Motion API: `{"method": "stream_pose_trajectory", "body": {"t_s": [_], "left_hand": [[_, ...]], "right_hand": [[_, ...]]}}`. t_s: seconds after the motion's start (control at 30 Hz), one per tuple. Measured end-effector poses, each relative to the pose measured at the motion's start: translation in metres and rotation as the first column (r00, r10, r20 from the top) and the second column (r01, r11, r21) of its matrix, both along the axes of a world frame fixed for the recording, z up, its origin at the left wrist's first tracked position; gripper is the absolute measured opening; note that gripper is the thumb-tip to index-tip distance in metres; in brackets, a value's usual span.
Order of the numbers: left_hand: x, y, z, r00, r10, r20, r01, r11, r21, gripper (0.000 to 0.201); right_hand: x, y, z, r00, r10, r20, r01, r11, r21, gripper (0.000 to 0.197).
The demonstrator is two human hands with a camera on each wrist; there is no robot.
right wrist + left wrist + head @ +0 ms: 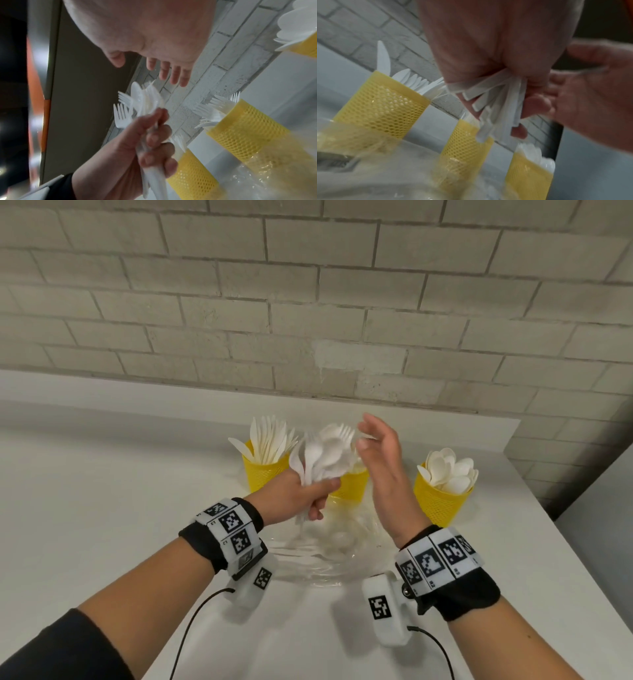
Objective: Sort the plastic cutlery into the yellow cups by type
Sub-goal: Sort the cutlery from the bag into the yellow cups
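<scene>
- Three yellow mesh cups stand in a row on the white surface [102, 508] before a brick wall.
- Leftmost, the knife cup [262, 474] holds white plastic knives, blades up.
- Next, the left hand [301, 498] is fisted round a mixed bundle of cutlery [325, 455], spoons and forks fanning upward, handles poking out below the fist in the left wrist view.
- Behind that bundle stands the middle cup [351, 486], with fork tines showing in the right wrist view.
- Below the hands a clear plastic bag [329, 546] lies crumpled on the surface.
- Beside the bundle, the right hand [383, 467] is raised, fingers spread and relaxed, holding nothing.
- Rightmost, the spoon cup [438, 501] is packed with white spoons.
</scene>
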State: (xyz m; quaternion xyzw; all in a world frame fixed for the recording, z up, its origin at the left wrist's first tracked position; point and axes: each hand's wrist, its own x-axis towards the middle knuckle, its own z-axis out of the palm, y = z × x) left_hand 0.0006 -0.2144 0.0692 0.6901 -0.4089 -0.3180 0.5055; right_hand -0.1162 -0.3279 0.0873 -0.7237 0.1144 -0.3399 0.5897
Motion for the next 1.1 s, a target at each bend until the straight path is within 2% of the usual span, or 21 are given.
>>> {"method": "stream_pose_trajectory", "body": {"t_s": [0.07,0.2,0.3,0.4,0.5,0.57,0.7,0.8,0.9,0.97,1.03,1.1], "left_hand": [[0.006,0.003,0.006,0.991,0.017,-0.132,-0.026,0.997,-0.067,0.034],[0.008,0.009,0.010,0.985,-0.008,-0.173,-0.007,0.996,-0.086,0.037],[0.002,0.011,0.012,0.985,-0.039,-0.167,0.034,0.999,-0.037,0.044],[-0.002,0.012,0.012,0.979,-0.061,-0.196,0.056,0.998,-0.030,0.048],[-0.001,0.015,0.013,0.967,-0.011,-0.256,-0.006,0.998,-0.065,0.044],[-0.002,0.016,0.015,0.951,0.015,-0.307,-0.050,0.993,-0.107,0.034],[-0.004,0.019,0.020,0.923,0.027,-0.383,-0.090,0.985,-0.148,0.027],[-0.001,0.021,0.018,0.935,0.052,-0.352,-0.105,0.985,-0.134,0.029],[0.002,0.023,0.013,0.949,0.138,-0.282,-0.173,0.979,-0.104,0.028],[0.001,0.023,0.011,0.950,0.164,-0.265,-0.191,0.978,-0.081,0.026],[-0.002,0.023,0.010,0.948,0.141,-0.285,-0.172,0.981,-0.089,0.025],[-0.005,0.022,0.010,0.948,0.102,-0.301,-0.136,0.986,-0.092,0.026]], "right_hand": [[0.000,-0.002,0.000,0.999,-0.015,-0.036,0.016,0.999,0.039,0.051],[0.007,0.003,-0.003,0.986,0.034,-0.163,-0.031,0.999,0.022,0.038],[0.014,0.006,0.002,0.991,-0.018,-0.134,0.023,0.999,0.037,0.024],[0.018,0.006,0.008,0.989,0.060,-0.133,-0.054,0.997,0.053,0.017],[0.022,0.004,0.009,0.993,0.037,-0.113,-0.030,0.997,0.065,0.009],[0.022,0.004,0.009,0.997,0.019,-0.078,-0.010,0.994,0.107,0.006],[0.023,0.007,0.012,0.998,-0.058,0.030,0.051,0.979,0.199,0.027],[0.025,0.006,0.017,0.988,-0.069,0.137,0.032,0.967,0.253,0.029],[0.027,0.007,0.018,0.975,-0.083,0.206,0.022,0.959,0.283,0.025],[0.028,0.009,0.016,0.989,-0.090,0.115,0.060,0.969,0.242,0.023],[0.031,0.013,0.009,0.999,-0.025,-0.031,0.031,0.979,0.203,0.032],[0.032,0.018,0.003,0.997,0.022,-0.070,-0.009,0.982,0.186,0.030]]}}
